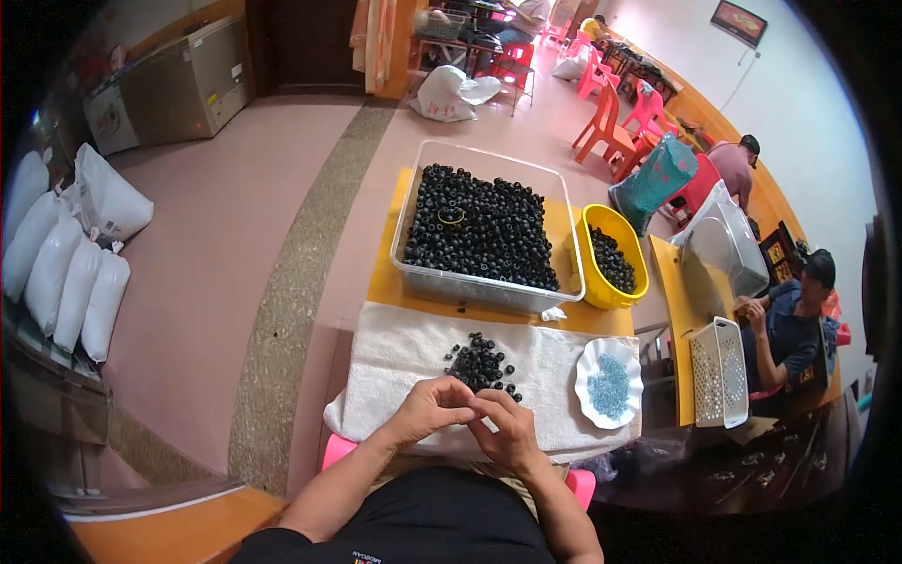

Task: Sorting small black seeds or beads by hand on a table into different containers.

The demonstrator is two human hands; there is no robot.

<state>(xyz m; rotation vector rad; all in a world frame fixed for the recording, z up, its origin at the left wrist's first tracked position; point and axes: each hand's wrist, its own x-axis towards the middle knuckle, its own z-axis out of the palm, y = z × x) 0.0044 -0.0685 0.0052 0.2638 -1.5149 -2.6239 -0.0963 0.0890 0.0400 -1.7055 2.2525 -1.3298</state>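
Note:
Close in front of my body, my left hand (432,411) and my right hand (505,430) meet with fingertips pinched together. What they hold between them is too small or hidden to make out. Just beyond the fingers, a loose pile of small black ring-shaped parts (479,362) lies on a whitish cloth (395,348). To the right of my right hand sits a white scalloped dish (584,390) with many small pale-blue clear pieces (611,385) in it.
Behind the cloth stands a clear plastic tub (489,293) full of black parts, with a yellow basin (611,299) of them beside it. At right, a seated person (789,324) works near a white perforated basket (719,376). White sacks (70,273) line the left; chairs (606,132) stand far right.

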